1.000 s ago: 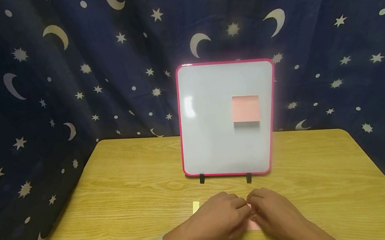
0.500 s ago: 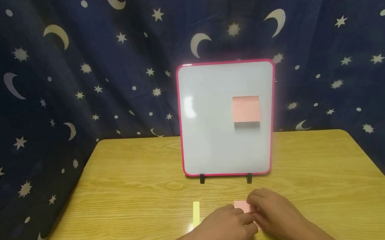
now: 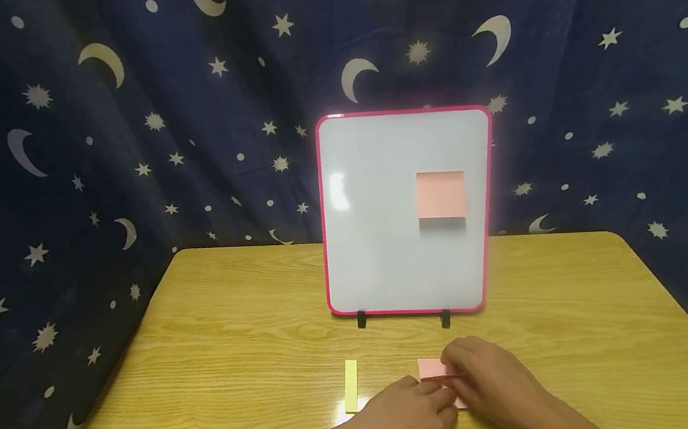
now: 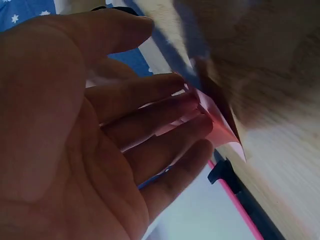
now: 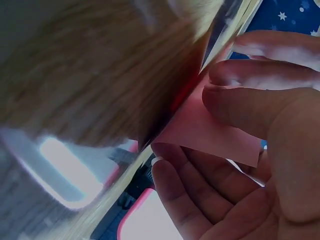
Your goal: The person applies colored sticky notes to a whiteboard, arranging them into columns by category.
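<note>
Two bare hands low on a wooden table (image 3: pixel 238 312): left hand (image 3: pixel 401 421) resting nearly straight fingers against pink paper (image 3: pixel 432 368), thumb clear, no grasp; right hand (image 3: pixel 493 385) pinching that paper between thumb and fingers. Compared with half a second ago, left hand nearer the body and a pink edge lifted: probably peeling or folding, unfinished. Leftward, a yellow strip (image 3: pixel 351 387). Beyond, a whiteboard (image 3: pixel 384 260) with a pink note (image 3: pixel 441 195); behind, a starry curtain (image 3: pixel 188 111).

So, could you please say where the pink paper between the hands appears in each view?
Head: pink paper low, just right of centre.
Left wrist: pink paper right of centre.
Right wrist: pink paper right of centre.
Shared landmark: whiteboard, above the paper in head, bottom edge in both wrist views.
</note>
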The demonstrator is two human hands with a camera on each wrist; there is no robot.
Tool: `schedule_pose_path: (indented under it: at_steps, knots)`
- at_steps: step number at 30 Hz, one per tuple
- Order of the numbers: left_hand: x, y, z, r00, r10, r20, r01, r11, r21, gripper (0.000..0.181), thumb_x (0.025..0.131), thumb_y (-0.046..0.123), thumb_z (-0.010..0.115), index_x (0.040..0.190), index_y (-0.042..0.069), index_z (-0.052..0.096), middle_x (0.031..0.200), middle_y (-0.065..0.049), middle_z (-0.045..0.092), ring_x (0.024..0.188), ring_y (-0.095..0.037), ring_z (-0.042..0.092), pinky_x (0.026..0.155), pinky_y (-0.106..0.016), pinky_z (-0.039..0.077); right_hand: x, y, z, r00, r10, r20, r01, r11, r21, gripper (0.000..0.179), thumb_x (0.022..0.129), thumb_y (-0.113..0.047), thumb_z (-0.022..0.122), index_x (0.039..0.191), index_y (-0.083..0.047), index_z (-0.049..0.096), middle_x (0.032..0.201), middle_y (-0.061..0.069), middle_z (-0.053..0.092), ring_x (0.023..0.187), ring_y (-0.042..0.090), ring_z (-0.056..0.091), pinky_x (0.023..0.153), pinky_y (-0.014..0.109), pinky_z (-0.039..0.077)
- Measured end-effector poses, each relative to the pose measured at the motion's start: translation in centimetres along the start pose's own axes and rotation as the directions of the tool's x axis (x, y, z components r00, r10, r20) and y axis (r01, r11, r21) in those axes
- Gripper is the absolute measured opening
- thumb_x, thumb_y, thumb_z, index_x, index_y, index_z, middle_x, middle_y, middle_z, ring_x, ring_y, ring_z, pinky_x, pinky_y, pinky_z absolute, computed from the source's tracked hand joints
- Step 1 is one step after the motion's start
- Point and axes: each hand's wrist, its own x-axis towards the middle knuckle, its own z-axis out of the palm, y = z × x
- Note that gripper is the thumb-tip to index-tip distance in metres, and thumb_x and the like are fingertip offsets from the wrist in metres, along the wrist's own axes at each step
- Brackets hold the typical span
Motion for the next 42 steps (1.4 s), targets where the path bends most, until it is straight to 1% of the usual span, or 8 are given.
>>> schedule_pose_path:
  at_steps: [7,14,19,22,27,30,35,42]
  knots:
    - [-0.2,0.1,0.3,0.999,-0.021,0.049,0.019,0.999,0.037,0.017,0.092,0.038,0.066,0.104,0.027,0.069,0.123,0.012,0.067,0.110,-0.007,0.062,0.074,-0.021,0.046,0.1,0.1,0.1,0.998,-0.047,-0.032,0.046,0.999,-0.003,0.029,0.074,-0.003,0.084,0.083,-0.023,0.066,0.085,-0.017,0.060,0.079,0.003,0.054,0.068,0.024,0.050]
    - [-0.3,0.2,0.6,0.997,-0.042,0.062,0.042,0.999,0.001,0.011,0.094,0.037,0.066,0.098,0.027,0.066,0.118,0.012,0.066,0.104,-0.008,0.060,0.076,-0.023,0.046,0.4,0.3,0.2,0.995,-0.097,-0.019,0.096,0.995,-0.026,0.029,0.069,-0.001,0.082,0.084,-0.022,0.068,0.088,-0.014,0.061,0.082,0.005,0.056,0.072,0.026,0.052]
    - [-0.3,0.2,0.6,0.993,-0.056,0.108,0.062,0.997,-0.052,0.013,0.098,0.038,0.064,0.104,0.027,0.068,0.130,0.008,0.066,0.115,-0.011,0.062,0.084,-0.026,0.050,0.7,0.3,0.0,0.997,-0.071,0.040,0.073,0.997,-0.034,0.026,0.073,-0.004,0.080,0.081,-0.024,0.066,0.085,-0.014,0.058,0.080,0.006,0.054,0.070,0.028,0.051]
    - [-0.2,0.1,0.5,0.990,-0.064,0.125,0.073,0.995,-0.071,0.013,0.098,0.038,0.065,0.103,0.027,0.068,0.128,0.005,0.066,0.112,-0.011,0.063,0.084,-0.026,0.050,0.9,0.1,-0.3,0.996,-0.043,0.082,0.046,0.998,-0.036,0.024,0.076,-0.006,0.081,0.079,-0.024,0.065,0.082,-0.015,0.056,0.077,0.005,0.052,0.067,0.027,0.050]
    - [-0.2,0.0,0.4,0.986,-0.076,0.149,0.094,0.989,-0.117,0.013,0.098,0.040,0.067,0.098,0.027,0.065,0.121,0.004,0.066,0.103,-0.010,0.063,0.081,-0.025,0.047,1.4,-0.1,-0.7,0.991,0.012,0.131,-0.009,1.000,-0.022,0.031,0.082,-0.011,0.083,0.072,-0.027,0.058,0.074,-0.019,0.046,0.068,0.002,0.043,0.060,0.023,0.042]
    - [-0.1,0.0,0.4,0.981,-0.080,0.175,0.106,0.985,-0.140,0.014,0.097,0.041,0.068,0.101,0.027,0.067,0.130,0.001,0.067,0.111,-0.012,0.064,0.085,-0.027,0.049,1.7,0.0,-0.9,0.986,0.037,0.161,-0.036,0.999,-0.008,0.032,0.085,-0.012,0.082,0.072,-0.028,0.058,0.071,-0.020,0.043,0.066,0.000,0.041,0.058,0.022,0.040]
    - [-0.1,0.0,0.4,0.974,-0.089,0.209,0.124,0.980,-0.158,0.019,0.097,0.041,0.069,0.108,0.026,0.068,0.145,-0.005,0.064,0.129,-0.018,0.061,0.099,-0.035,0.053,2.0,-0.1,-1.1,0.983,0.040,0.178,-0.038,0.999,-0.015,0.035,0.089,-0.014,0.081,0.070,-0.027,0.054,0.068,-0.020,0.040,0.062,0.001,0.039,0.057,0.022,0.038]
    - [-0.1,0.0,0.3,0.970,-0.088,0.226,0.134,0.972,-0.195,0.025,0.092,0.043,0.074,0.107,0.026,0.064,0.147,-0.006,0.060,0.131,-0.020,0.058,0.102,-0.039,0.055,2.6,0.1,-1.4,0.980,0.018,0.199,-0.015,1.000,-0.017,0.040,0.093,-0.019,0.080,0.069,-0.027,0.049,0.063,-0.020,0.035,0.058,0.002,0.035,0.056,0.022,0.035]
